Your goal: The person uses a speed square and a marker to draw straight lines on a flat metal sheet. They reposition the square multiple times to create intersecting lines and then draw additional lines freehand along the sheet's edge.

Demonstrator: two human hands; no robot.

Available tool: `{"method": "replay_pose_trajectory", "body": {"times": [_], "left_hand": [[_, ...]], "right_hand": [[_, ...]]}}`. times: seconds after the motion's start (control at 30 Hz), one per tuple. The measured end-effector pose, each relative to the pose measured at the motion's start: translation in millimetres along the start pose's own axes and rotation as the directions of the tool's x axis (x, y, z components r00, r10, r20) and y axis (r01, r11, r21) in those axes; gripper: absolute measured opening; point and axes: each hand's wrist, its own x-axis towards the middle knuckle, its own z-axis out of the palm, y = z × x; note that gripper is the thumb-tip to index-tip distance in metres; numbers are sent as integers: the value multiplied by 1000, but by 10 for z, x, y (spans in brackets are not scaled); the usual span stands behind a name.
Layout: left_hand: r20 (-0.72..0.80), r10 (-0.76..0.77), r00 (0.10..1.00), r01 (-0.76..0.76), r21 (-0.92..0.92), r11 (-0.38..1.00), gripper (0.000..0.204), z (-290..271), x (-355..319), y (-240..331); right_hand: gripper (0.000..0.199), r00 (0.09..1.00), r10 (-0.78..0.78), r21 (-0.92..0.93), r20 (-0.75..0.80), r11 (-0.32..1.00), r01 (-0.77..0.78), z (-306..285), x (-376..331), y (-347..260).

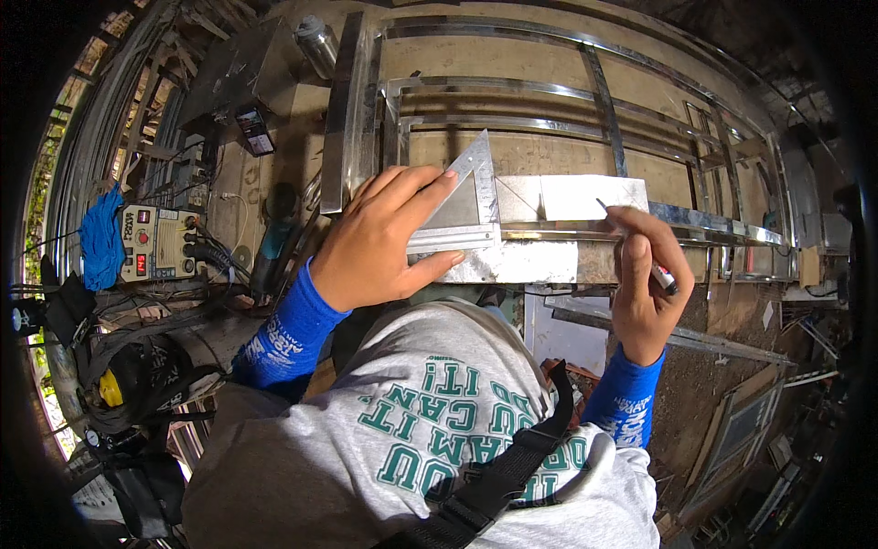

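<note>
A triangular metal square (488, 197) lies across a bright metal piece (594, 196), its thick fence along the near side. My left hand (389, 229) is laid over the square, fingertips on its sloping side and thumb at the fence, holding it against the metal. A dark line shows on the metal piece just right of the square. In my right hand (649, 288) is a marker pen (664, 276), pinched between curled fingers, its dark tip over the right part of the metal piece, apart from the square. A second shiny metal strip (535, 263) lies along the near edge.
A shiny metal tube frame (594, 101) covers the wooden bench top (494, 66). At the back left stands a metal bottle (315, 44). To my left is a machine with a lit display (155, 242) and a blue cloth (102, 240). Metal lengths (677, 334) lie at lower right.
</note>
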Motion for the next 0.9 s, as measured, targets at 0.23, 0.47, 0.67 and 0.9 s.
{"method": "replay_pose_trajectory", "body": {"times": [0.23, 0.47, 0.67, 0.9], "left_hand": [[18, -8, 1000, 5, 149, 989, 72, -60, -20, 98], [-103, -45, 994, 62, 171, 983, 46, -5, -90, 259], [-261, -244, 934, 278, 102, 955, 35, 120, -202, 535], [-433, -718, 546, 77, -827, 558, 30, 649, -316, 958]], "right_hand": [[31, 934, -192, -359, 303, 884, 298, -26, 568, 231], [27, 843, -284, -444, 457, 749, 492, 109, 576, 447], [26, 833, -349, -387, 428, 762, 519, 115, 582, 501], [23, 810, -318, -341, 492, 786, 516, 88, 650, 493]]}}
